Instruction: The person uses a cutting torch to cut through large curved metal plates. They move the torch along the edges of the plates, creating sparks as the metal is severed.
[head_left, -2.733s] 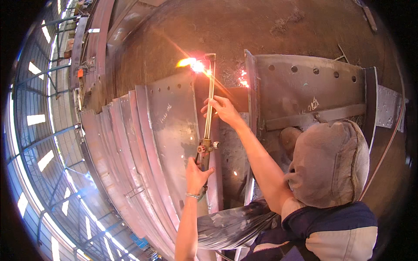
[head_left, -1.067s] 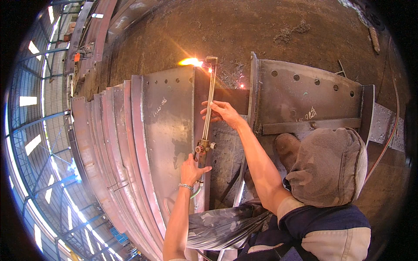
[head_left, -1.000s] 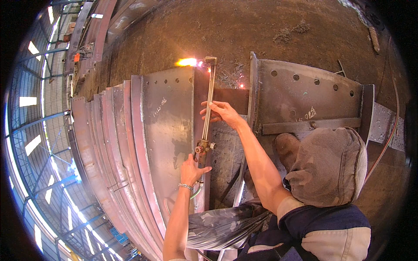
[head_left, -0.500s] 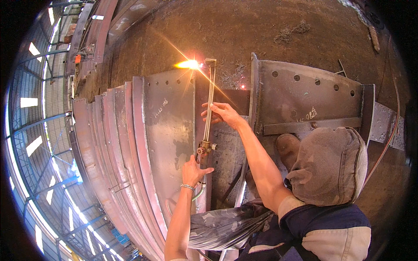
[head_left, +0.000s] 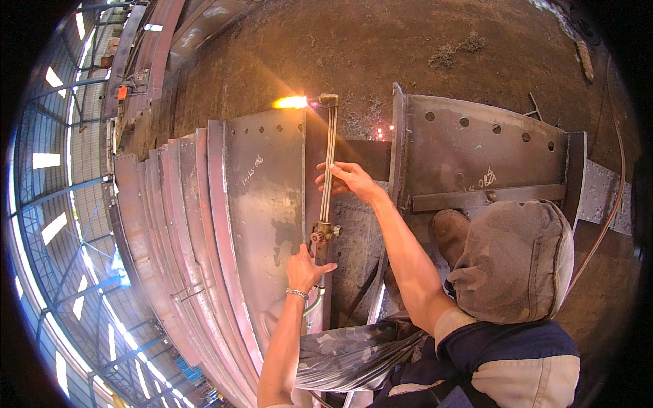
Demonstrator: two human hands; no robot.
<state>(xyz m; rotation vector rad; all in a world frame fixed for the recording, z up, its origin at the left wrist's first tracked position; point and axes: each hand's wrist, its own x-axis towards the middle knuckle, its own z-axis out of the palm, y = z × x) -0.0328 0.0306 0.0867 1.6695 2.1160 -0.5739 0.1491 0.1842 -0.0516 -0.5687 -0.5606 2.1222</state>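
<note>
A long cutting torch (head_left: 328,149) lies lengthwise over the right edge of a grey steel plate (head_left: 262,183), its bent head at the far end. An orange-yellow flame (head_left: 292,102) shoots left from the nozzle, at the plate's far edge. My left hand (head_left: 306,267) is wrapped round the torch handle just below the brass valves (head_left: 324,233), its thumb stretched out to the right. Farther up, my right hand (head_left: 348,180) steadies the thin tubes, thumb and fingers on either side of them. A green hose (head_left: 314,302) shows below the left hand.
Several reddish steel plates (head_left: 187,224) overlap on the left. A flanged steel piece with holes (head_left: 490,143) stands to the right, with a boot (head_left: 450,234) beside it. Glowing spots (head_left: 382,131) lie beyond the torch. A brown cloth head covering (head_left: 513,262) occupies the lower right.
The torch has shifted slightly to the right, with both hands keeping their hold. The bright starburst at the nozzle has faded to a plainer flame, and more glowing spots show below.
</note>
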